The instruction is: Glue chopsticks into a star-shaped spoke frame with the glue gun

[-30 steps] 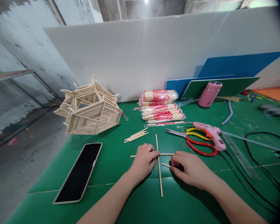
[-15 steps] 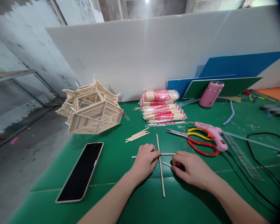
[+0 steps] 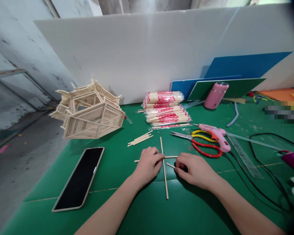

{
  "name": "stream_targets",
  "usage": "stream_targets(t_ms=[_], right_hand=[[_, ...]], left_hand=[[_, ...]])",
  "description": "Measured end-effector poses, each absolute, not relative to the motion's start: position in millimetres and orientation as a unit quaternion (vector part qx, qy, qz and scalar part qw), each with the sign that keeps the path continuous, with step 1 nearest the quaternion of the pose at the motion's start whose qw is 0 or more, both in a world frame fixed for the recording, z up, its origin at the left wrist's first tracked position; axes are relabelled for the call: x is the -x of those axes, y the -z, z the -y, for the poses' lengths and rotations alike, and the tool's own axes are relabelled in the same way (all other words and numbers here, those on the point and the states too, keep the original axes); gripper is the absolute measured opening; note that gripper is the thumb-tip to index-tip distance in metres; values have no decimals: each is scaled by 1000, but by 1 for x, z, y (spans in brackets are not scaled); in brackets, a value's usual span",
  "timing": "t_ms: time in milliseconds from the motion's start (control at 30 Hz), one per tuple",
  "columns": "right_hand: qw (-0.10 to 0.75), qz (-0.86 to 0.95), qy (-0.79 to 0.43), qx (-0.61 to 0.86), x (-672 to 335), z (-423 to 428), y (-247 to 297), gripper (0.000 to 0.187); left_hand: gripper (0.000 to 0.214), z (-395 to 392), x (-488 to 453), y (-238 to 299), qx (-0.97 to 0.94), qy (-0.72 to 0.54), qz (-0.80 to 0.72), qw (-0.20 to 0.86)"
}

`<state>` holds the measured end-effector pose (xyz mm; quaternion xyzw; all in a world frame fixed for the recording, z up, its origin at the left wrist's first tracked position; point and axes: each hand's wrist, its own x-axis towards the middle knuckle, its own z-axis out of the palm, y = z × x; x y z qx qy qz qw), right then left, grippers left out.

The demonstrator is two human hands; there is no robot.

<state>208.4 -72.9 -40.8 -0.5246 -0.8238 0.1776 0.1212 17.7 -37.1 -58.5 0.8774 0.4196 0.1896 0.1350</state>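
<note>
Two thin wooden chopsticks make a cross on the green table. One chopstick [image 3: 165, 184] points away from me, and the crosswise chopstick [image 3: 171, 157] runs under my left hand [image 3: 149, 163]. My left fingers are curled and press down where the two meet. My right hand [image 3: 192, 170] is closed in a pinch on a short piece of chopstick [image 3: 171, 165], its free tip just right of the crossing. The right fingers also touch or nearly touch the crosswise chopstick's right end; the contact is hidden. Beyond my left hand lie several short cut sticks [image 3: 140, 138].
A lattice stick model [image 3: 93, 114] stands at the left behind a phone [image 3: 79, 178]. Wrapped chopstick packs [image 3: 168, 114] lie at the back. To the right are red-and-yellow-handled scissors [image 3: 198, 140], a pink glue gun [image 3: 218, 135] with its cord, a clear ruler [image 3: 245, 156] and a pink bottle [image 3: 216, 95].
The view has turned slightly right, so everything sits further left and a little higher in it. Both hands keep nearly the same hold around the crossed chopsticks.
</note>
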Motion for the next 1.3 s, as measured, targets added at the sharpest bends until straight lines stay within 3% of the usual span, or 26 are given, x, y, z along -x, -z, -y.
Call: stream_targets(t_ms=[1300], right_hand=[[132,795,-159,569,-192,72,46,12]], left_hand=[[21,39,-19,59,-888,-163,-417,107]])
